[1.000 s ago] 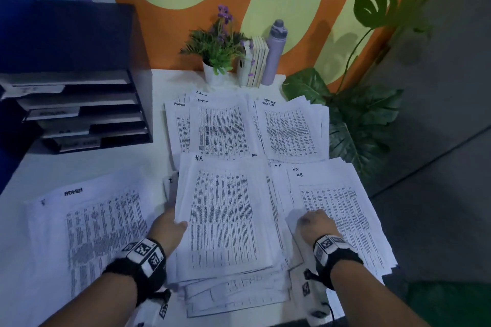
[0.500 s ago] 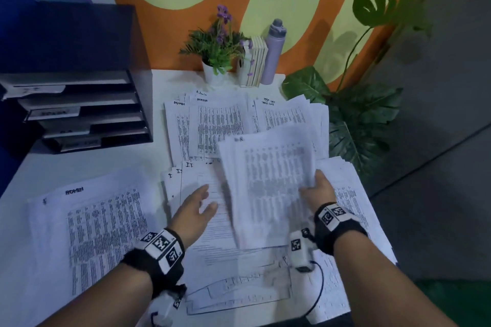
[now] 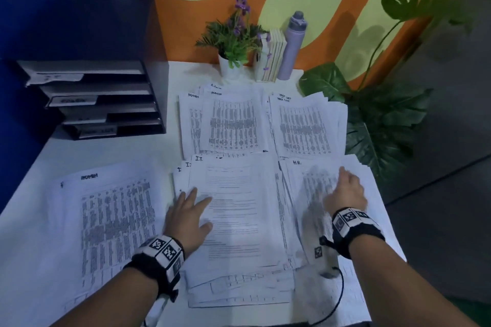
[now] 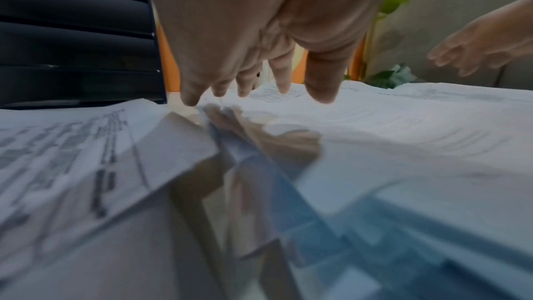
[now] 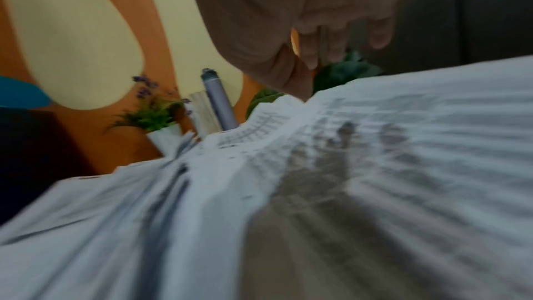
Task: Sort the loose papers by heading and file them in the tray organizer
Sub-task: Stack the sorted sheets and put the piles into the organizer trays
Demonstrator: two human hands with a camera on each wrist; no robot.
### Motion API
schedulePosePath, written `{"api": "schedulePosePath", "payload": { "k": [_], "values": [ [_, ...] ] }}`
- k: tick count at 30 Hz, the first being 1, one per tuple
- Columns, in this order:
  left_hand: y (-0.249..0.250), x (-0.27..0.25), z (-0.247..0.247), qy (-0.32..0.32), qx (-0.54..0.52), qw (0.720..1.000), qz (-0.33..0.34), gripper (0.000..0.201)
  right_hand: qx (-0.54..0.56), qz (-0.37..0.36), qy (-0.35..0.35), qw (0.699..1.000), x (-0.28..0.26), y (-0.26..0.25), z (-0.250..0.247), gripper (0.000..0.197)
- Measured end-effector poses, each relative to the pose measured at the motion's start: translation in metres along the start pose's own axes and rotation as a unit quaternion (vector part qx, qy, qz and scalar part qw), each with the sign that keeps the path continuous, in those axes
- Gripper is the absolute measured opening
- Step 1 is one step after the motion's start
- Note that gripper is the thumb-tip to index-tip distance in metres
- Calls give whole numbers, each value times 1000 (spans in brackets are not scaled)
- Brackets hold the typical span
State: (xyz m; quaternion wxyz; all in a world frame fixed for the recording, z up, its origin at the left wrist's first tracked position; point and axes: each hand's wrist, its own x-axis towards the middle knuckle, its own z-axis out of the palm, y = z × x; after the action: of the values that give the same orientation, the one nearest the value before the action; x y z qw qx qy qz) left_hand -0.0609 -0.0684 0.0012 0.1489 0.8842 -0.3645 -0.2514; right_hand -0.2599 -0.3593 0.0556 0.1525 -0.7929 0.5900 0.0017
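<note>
Loose printed papers lie in piles on the white table (image 3: 111, 148). My left hand (image 3: 192, 203) rests flat, fingers spread, on the near-middle pile headed I.T. (image 3: 239, 210); in the left wrist view the left hand (image 4: 259, 65) touches the sheets with its fingertips. My right hand (image 3: 345, 190) hovers with relaxed fingers just over the pile headed H.R. (image 3: 305, 175), whose top sheet is blurred. It holds nothing I can see. The black tray organizer (image 3: 106, 103) with labelled shelves stands at the back left, out of reach of both hands.
An ADMIN pile (image 3: 117, 215) lies near left, another ADMIN pile (image 3: 231, 122) and a task-list pile (image 3: 305, 125) further back. A potted flower (image 3: 233, 42), books (image 3: 273, 58) and a purple bottle (image 3: 292, 45) stand by the wall. A big leafy plant (image 3: 380, 125) borders the table's right edge.
The H.R. sheet went from my left hand to my right, travelled right and now lies on the H.R. pile. My left hand dropped flat onto the uncovered I.T. sheet.
</note>
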Motion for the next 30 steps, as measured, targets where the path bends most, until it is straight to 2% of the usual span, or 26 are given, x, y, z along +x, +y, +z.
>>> {"api": "schedulePosePath", "payload": {
  "k": [3,6,10,13,15,19,21,24,26,30],
  "values": [
    [-21,-4,-14,47,-34,996,-61,67,120,-87,-57,987,-14,-49,18,48],
    [-59,-13,-26,53,-12,986,-156,72,166,-172,-121,963,-42,-98,41,34],
    [-120,-35,-37,62,3,958,-281,73,236,-200,-231,923,-92,-152,71,21],
    [-152,-56,-41,80,0,939,-334,78,225,-218,-279,908,-121,-182,95,20],
    [-168,-69,-38,66,-5,941,-332,85,208,-239,-290,903,-138,-199,106,21],
    [-182,-87,-29,21,11,963,-267,98,97,-270,-283,915,-162,-222,117,30],
    [-186,-93,-28,14,35,972,-234,100,90,-259,-278,920,-169,-230,128,19],
    [-189,-101,-30,11,37,978,-203,107,82,-228,-289,926,-178,-238,140,24],
    [-192,-103,-33,21,5,981,-195,103,89,-207,-283,932,-185,-242,143,22],
    [-204,-95,-40,69,-111,968,-216,82,138,-214,-216,943,-190,-243,139,11]
  ]
}}
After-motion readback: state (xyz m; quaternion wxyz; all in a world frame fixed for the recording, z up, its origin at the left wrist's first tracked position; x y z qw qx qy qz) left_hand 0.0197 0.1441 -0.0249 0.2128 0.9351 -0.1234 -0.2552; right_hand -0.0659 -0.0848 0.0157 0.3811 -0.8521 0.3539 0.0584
